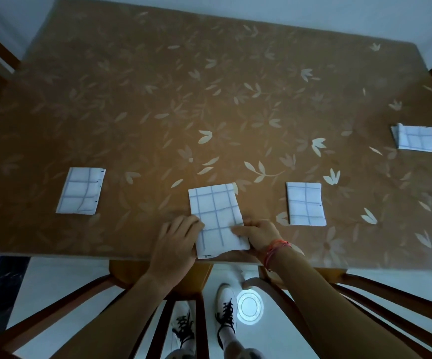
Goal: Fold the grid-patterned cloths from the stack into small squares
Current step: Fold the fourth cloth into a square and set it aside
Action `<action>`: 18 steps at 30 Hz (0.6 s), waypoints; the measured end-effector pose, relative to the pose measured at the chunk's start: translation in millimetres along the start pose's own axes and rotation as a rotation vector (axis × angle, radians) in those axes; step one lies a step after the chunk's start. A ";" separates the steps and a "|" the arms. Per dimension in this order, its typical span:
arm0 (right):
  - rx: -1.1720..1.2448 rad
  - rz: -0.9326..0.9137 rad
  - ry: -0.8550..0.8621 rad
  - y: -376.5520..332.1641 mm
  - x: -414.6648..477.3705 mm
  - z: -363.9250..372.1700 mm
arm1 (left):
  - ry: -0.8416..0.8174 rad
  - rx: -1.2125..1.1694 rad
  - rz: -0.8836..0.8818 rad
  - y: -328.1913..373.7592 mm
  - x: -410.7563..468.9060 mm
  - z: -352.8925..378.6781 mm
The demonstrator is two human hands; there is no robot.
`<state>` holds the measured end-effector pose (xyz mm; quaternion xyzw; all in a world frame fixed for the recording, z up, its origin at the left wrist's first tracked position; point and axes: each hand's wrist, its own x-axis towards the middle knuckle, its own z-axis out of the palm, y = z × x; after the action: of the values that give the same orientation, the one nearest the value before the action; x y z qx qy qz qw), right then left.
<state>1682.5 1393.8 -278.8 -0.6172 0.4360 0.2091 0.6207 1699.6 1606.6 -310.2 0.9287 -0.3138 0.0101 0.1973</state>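
While the head view shows the centre cloth (216,216) on the counter (209,99) straight ahead of us, its long axis running away from us and its near end at the counter's edge, our hands flank its near half. The left hand (176,244) lies straight-fingered against one side and the right hand (257,237) pinches the other, both equally near. The left folded cloth (81,190), right folded cloth (305,203) and far pile (414,138) lie well apart, blocking nothing

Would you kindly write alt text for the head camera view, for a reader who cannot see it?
From above, a person's left hand touches and right hand pinches a grid-patterned cloth at the near edge of a brown floral tablecloth. Three folded cloths lie apart on it: one left, one right, one far right.
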 end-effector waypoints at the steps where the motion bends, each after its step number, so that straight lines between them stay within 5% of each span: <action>1: -0.001 0.000 -0.007 3.8 0.6 -0.5 | 0.003 0.012 0.005 -0.5 -2.1 0.5; 9: -0.194 -0.215 0.023 9.8 1.0 -8.1 | 0.022 -0.018 -0.026 -4.3 -8.3 4.8; 18: -0.334 -0.223 -0.230 -1.7 -5.8 -22.9 | 0.009 -0.227 -0.234 -6.6 1.0 2.8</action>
<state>1674.3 1373.4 -269.9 -0.7278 0.2508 0.2777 0.5747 1704.1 1609.7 -315.0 0.9307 -0.2014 -0.0443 0.3022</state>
